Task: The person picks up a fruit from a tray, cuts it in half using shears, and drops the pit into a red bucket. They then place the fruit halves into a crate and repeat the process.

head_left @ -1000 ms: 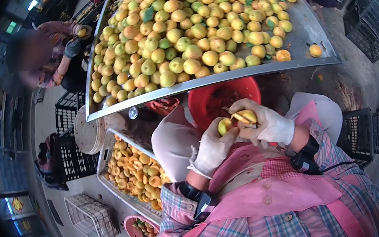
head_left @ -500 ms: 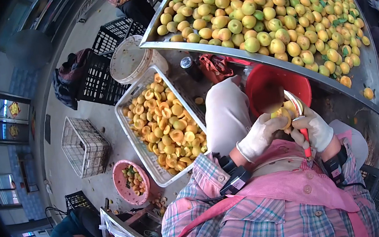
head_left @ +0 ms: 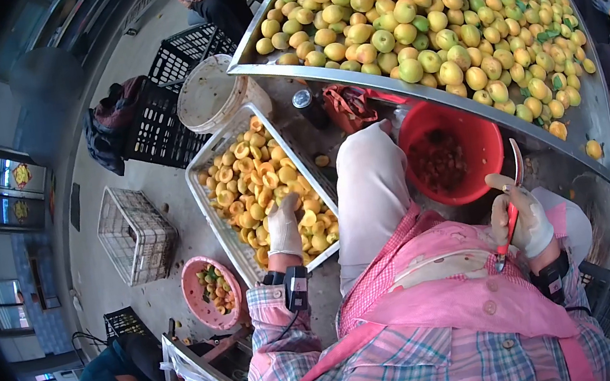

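Observation:
My left hand (head_left: 284, 226), in a white glove, reaches into a white plastic crate (head_left: 228, 242) of halved apricots (head_left: 250, 179). Its fingers are slightly apart among the halves, the tips partly hidden, and I see no fruit held in it. At the right, my gloved right hand (head_left: 526, 222) is closed around the red handle of a curved knife (head_left: 513, 220), its pale blade pointing up. Just beyond that hand stands a red bucket (head_left: 409, 129) with dark reddish-brown pits (head_left: 437, 158) inside.
A metal-edged table (head_left: 351, 73) heaped with whole apricots (head_left: 445, 23) spans the top right. Around the crate are a white bucket (head_left: 206, 99), a pink basin (head_left: 193, 290), a wire-like crate (head_left: 138, 233) and a black crate (head_left: 161, 137). Other people work at several edges.
My left hand has left the fruit and knife at my lap and moved left into the crate. The right hand, still on the knife, has shifted slightly right; the red bucket's inside is uncovered.

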Demonstrator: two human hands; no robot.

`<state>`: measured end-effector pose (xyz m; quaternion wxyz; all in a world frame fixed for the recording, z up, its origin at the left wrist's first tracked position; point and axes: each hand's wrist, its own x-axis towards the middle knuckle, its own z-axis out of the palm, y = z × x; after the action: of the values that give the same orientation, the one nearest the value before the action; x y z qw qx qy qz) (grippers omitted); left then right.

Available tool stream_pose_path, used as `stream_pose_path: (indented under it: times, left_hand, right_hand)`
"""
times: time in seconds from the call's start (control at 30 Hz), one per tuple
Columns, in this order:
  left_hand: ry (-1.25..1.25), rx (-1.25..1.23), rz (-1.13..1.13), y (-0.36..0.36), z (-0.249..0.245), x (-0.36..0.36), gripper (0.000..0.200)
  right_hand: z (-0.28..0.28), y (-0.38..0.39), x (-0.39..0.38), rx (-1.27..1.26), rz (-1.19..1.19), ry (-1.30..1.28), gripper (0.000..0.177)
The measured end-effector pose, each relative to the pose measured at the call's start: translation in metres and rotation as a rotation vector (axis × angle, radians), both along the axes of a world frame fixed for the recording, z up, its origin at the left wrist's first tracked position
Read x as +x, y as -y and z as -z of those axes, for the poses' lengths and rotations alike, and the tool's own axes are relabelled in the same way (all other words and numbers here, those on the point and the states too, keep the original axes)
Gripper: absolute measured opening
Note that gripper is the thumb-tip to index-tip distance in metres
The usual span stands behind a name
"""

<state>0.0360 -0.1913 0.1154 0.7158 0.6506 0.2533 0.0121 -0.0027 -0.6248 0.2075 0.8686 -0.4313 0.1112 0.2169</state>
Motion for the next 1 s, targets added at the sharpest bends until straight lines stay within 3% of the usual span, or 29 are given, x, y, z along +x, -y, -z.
stream_pose_path:
  times: [0.07,0.17,0.3,0.47,0.53,0.57,0.6,0.67,0.8,0.83,0.93,0.97,1.0]
  left_hand:
    - [-0.254,-0.089,-0.02,-0.015,0.027,-0.009,0.035]
    - [-0.299,-0.167,-0.108,-0.009,0.02,-0.008,0.041]
    - [-0.01,-0.31,0.135,0.027,-0.037,-0.001,0.046]
    - [0.115,-0.493,0.431,0.102,-0.093,0.022,0.061]
    - [0.121,-0.477,0.524,0.138,-0.104,0.03,0.057]
    - [0.157,-0.432,0.587,0.157,-0.107,0.034,0.052]
    - [0.209,-0.338,0.689,0.174,-0.117,0.037,0.047]
    - [0.22,-0.088,0.808,0.208,-0.134,0.039,0.042]
    - [0.263,0.078,0.922,0.251,-0.136,0.04,0.04]
    - [0.381,0.134,0.98,0.259,-0.135,0.042,0.042]
    - [0.325,0.115,1.043,0.273,-0.144,0.038,0.042]
    - [0.121,-0.075,1.027,0.274,-0.139,0.036,0.041]
    - [0.117,-0.071,1.033,0.276,-0.134,0.034,0.041]
  right_hand:
    - [0.001,0.005,-0.008,0.02,-0.013,0.028,0.053]
    - [-0.004,0.006,-0.019,0.082,0.007,0.019,0.05]
    - [-0.014,0.006,-0.018,0.165,0.044,-0.15,0.037]
    - [-0.049,0.003,0.018,-0.109,0.252,0.084,0.042]
    - [-0.068,0.004,0.032,-0.152,0.33,0.196,0.036]
    - [-0.081,0.002,0.037,-0.313,0.332,0.206,0.03]
    - [-0.092,-0.001,0.04,-0.475,0.335,0.208,0.024]
    - [-0.101,-0.007,0.046,-0.477,0.232,0.285,0.016]
    - [-0.047,-0.021,0.057,-0.781,0.344,0.605,0.024]
    - [-0.048,-0.019,0.054,-0.889,0.333,0.609,0.027]
    - [-0.044,-0.007,0.05,-0.788,0.236,0.552,0.025]
    - [-0.042,-0.004,0.048,-0.679,0.221,0.559,0.022]
    - [-0.043,-0.001,0.046,-0.676,0.227,0.556,0.022]
